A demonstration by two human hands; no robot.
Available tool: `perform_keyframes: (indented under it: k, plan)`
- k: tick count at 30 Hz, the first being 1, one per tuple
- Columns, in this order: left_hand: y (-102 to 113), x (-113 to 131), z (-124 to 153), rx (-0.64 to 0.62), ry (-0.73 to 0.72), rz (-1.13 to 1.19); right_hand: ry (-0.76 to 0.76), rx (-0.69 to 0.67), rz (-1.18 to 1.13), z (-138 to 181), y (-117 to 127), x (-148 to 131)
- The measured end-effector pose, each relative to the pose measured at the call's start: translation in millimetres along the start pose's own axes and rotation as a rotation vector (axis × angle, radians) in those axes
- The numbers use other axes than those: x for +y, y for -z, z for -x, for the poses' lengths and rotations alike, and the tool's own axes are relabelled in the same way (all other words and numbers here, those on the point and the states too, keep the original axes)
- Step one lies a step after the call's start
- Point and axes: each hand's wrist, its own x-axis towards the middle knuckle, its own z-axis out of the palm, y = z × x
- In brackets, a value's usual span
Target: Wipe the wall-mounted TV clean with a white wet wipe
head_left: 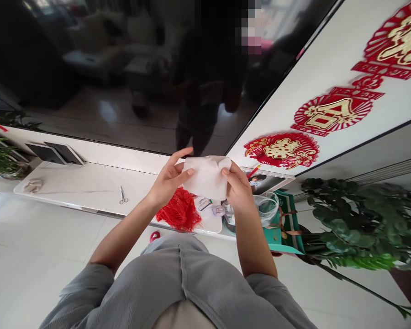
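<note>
A folded white tissue [205,182] is stretched between my two hands, in front of the lower edge of the television. My left hand [170,179] pinches its left side, thumb on top and the index finger raised. On the other side, my right hand [239,186] grips the tissue's right edge with the thumb on top. Below the tissue, a heap of red lace cloth [180,210] lies on the white cabinet top. A pair of small scissors [123,195] rests on the cabinet to the left of my left hand.
The white TV cabinet [92,187] runs below a large black television [106,91]. A crumpled cloth [33,185] and dark frames [60,153] sit at its left. To the right are a green bag [287,219], a leafy plant [356,219] and red wall decorations [282,150].
</note>
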Motion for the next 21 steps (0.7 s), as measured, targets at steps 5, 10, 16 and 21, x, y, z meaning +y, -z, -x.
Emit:
perform_keyframes:
  k: [5, 10, 16, 21]
  plan:
    - [2.5, 16.8, -5.4, -0.018, -0.064, -0.42, 0.328, 0.182, 0.309, 1.3, -6.1, -6.4]
    - [0.8, 33.0, -3.2, 0.101, -0.147, -0.764, 0.452, 0.265, 0.342, 4.7, -19.1, -21.8]
    - [-6.1, 42.1, 3.8, 0.158, -0.24, -0.859, 0.406, 0.309, 0.312, 7.3, -23.2, -15.7]
    - [-2.7, 47.2, 2.5, -0.027, -0.195, -0.469, 0.331, 0.306, 0.214, 11.1, -25.1, -18.6]
